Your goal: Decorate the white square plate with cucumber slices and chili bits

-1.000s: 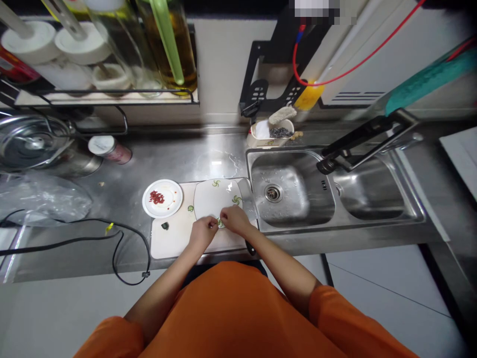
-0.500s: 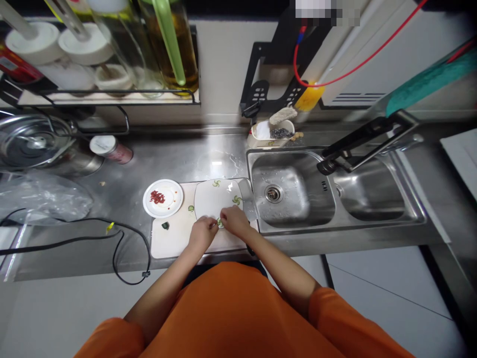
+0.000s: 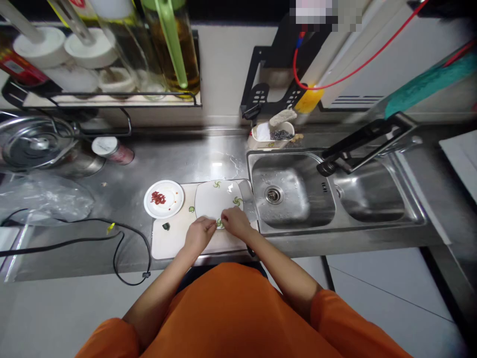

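Steel counter (image 3: 194, 159), cucumber slice (image 3: 219, 224) between left hand (image 3: 199, 233), right hand (image 3: 234, 222)

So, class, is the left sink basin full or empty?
Empty: the basin shows its bare steel floor and open drain, with no standing water.

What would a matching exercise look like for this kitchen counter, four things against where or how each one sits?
Things:
1. round plate
2. square plate
3. can
4. cable

Descriptions:
a. white top, pink side, near the back of the counter
b. holds red bits
c. black, looped on the counter's left part
d. green swirls, next to the sink

Pairs: 1-b, 2-d, 3-a, 4-c
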Demonstrator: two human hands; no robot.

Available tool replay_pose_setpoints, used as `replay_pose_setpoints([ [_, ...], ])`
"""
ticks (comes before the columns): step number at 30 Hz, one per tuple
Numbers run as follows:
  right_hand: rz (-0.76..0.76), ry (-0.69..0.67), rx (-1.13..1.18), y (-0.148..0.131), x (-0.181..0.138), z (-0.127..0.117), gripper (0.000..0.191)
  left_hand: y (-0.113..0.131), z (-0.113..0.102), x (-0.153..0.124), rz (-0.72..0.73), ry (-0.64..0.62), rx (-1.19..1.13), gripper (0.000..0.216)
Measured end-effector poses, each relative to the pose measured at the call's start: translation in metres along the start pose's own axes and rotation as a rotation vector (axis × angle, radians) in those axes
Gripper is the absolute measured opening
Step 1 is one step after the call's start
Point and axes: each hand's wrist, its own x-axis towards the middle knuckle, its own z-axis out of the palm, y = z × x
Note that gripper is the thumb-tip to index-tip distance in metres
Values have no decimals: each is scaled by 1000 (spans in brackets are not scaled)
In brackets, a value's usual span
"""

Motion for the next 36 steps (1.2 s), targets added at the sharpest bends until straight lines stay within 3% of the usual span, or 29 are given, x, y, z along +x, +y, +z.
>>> replay_pose_setpoints([
  [4, -8, 26, 71, 6, -1, -2, 18, -22, -16, 4, -132, 228, 47, 26],
  [6, -9, 41, 90, 9, -1, -2, 18, -33, -23, 9, -223, 280, 118, 29],
  [15, 7, 60, 92, 12, -8, 2, 16, -52, -25, 23, -264, 232, 258, 33],
  [30, 8, 55, 107, 11, -8, 0, 15, -38, -33, 25, -331, 165, 310, 29],
  [36, -1, 72, 123, 11, -6, 0, 13, -37, -38, 23, -400, 168, 182, 21],
])
